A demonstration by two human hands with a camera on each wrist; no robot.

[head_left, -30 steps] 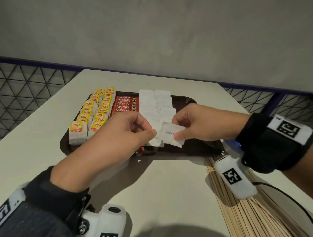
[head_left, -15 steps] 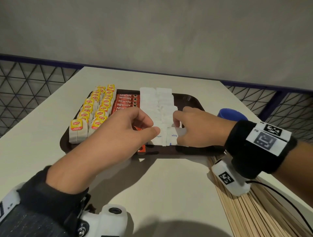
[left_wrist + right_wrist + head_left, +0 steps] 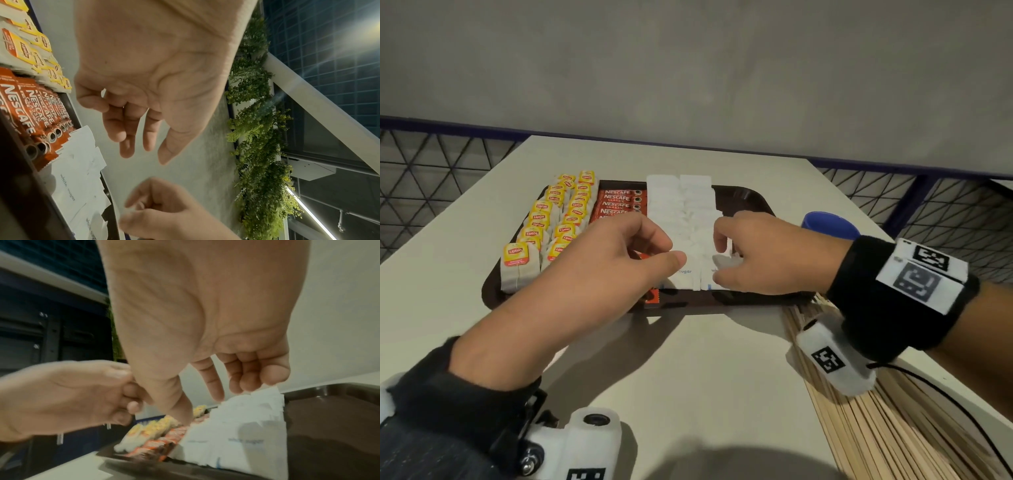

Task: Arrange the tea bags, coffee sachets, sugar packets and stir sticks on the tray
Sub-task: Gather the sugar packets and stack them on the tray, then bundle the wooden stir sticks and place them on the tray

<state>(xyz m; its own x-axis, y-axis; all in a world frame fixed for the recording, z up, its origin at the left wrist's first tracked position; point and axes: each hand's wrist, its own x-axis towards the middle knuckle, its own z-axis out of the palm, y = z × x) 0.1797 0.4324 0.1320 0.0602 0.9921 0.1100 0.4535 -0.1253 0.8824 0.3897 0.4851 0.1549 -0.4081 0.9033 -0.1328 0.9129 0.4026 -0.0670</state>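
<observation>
Right hand (image 3: 763,255) hovers low over the near end of the white paper sugar packets (image 3: 681,212), fingers loosely curled, tips at or just above the top packets; contact unclear, nothing visibly pinched. Left hand (image 3: 599,270) sits just beside it over the red Nescafe coffee sachets (image 3: 619,202), fingers relaxed and half curled, holding nothing. Two sugar rows run down the middle of the dark brown plastic tray (image 3: 750,198), sachets left of them, yellow-tagged Lipton tea bags (image 3: 551,222) in two rows at the far left. Pale wooden stir sticks (image 3: 876,428) lie on the white table (image 3: 688,377), off the tray, right. Risks, as I judge: the light overlapped packets shift if the fingers drag, and the right wrist could scatter the sticks.
</observation>
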